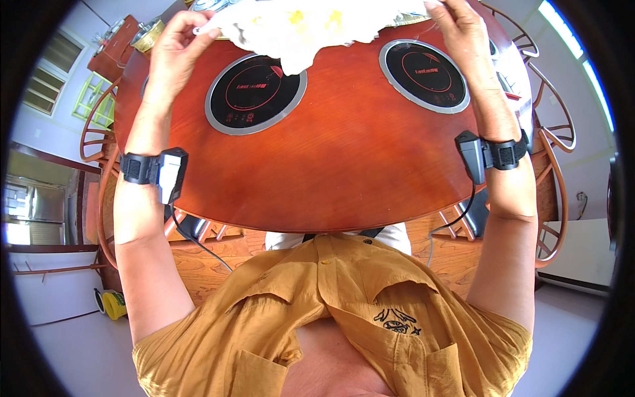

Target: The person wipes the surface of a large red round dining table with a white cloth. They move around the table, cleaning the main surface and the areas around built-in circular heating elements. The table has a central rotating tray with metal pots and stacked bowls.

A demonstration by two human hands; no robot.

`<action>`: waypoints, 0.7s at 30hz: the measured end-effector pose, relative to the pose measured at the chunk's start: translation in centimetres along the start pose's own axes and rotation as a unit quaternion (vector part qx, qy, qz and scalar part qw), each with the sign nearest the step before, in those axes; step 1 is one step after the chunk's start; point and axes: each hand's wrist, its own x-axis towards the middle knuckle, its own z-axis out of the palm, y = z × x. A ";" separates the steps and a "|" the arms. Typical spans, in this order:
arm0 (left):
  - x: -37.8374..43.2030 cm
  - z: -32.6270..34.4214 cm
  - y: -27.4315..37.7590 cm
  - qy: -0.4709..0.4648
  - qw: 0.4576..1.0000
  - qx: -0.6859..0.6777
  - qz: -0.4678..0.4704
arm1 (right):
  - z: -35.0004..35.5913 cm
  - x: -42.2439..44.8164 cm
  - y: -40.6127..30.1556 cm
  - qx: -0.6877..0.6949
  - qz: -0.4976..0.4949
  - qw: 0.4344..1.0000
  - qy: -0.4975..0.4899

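Note:
A crumpled white cloth (302, 37) with yellow patches is stretched between my hands over the far part of a round reddish-brown wooden table (322, 164). My left hand (176, 47) pinches its left end between thumb and fingers. At the other end, my right hand (461, 34) grips a corner, partly cut off by the top edge of the view. One fold of the cloth hangs down over the rim of the left round black induction cooktop (255, 94). A second induction cooktop (424, 76) is set into the table near my right forearm.
Wooden chairs stand around the table, among them one at the left (99, 134) and one at the right (553, 198). A gold-coloured pot with a lid (148, 35) sits at the upper left. Black devices are strapped to my left (172, 173) and right (470, 156) forearms, trailing cables.

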 end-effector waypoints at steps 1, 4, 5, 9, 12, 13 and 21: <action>-0.4 -0.5 -0.1 -0.005 0.998 -0.050 0.028 | -0.1 0.1 -0.2 0.047 0.017 0.999 -0.019; -1.5 -1.6 -0.5 -0.001 0.988 -0.156 -0.025 | 0.6 -0.9 0.1 0.276 0.196 0.941 0.029; -1.8 -1.8 -0.7 -0.009 0.979 -0.201 -0.031 | 0.6 -1.3 0.4 0.289 0.220 0.932 0.005; -2.4 -2.8 -1.7 -0.011 0.933 -0.354 -0.061 | 0.1 -2.0 2.3 0.273 0.212 0.938 -0.032; -3.0 -3.9 -2.7 -0.006 0.916 -0.396 -0.067 | 0.0 -2.0 3.5 0.250 0.166 0.952 -0.063; -3.3 -4.2 -3.0 -0.008 0.909 -0.410 -0.075 | 0.1 -2.1 3.8 0.182 0.180 0.961 -0.106; -6.5 -1.6 -3.7 -0.044 0.973 0.072 -0.213 | 4.4 -4.7 4.9 -0.128 -0.021 0.956 -0.265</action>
